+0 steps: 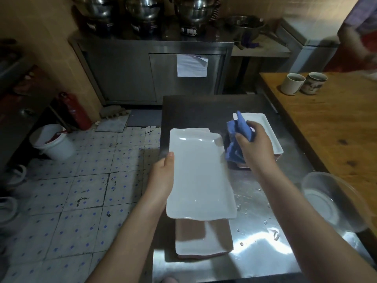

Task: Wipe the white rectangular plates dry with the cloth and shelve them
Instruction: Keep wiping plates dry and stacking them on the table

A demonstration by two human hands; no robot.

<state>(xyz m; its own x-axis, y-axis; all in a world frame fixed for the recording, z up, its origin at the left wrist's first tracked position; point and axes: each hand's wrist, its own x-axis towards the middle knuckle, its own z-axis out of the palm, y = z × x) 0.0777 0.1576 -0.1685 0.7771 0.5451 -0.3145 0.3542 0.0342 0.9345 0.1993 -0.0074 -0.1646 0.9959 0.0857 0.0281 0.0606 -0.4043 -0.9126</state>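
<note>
My left hand (163, 176) grips the left edge of a white rectangular plate (200, 174), held flat above the steel table (263, 252). My right hand (255, 144) is closed on a crumpled blue cloth (238, 135), just right of the plate's far end and not touching it. Under the held plate's near end lies a stack of white rectangular plates (202, 242) on the table. Behind my right hand sits a second stack of white plates (265, 129), partly hidden by the hand and cloth.
Water drops spot the steel table near a clear glass bowl (330, 201) at its right edge. A wooden table (336, 123) with two mugs (292, 83) stands to the right. A white bucket (54, 141) and a red fire extinguisher (74, 111) stand on the tiled floor at left.
</note>
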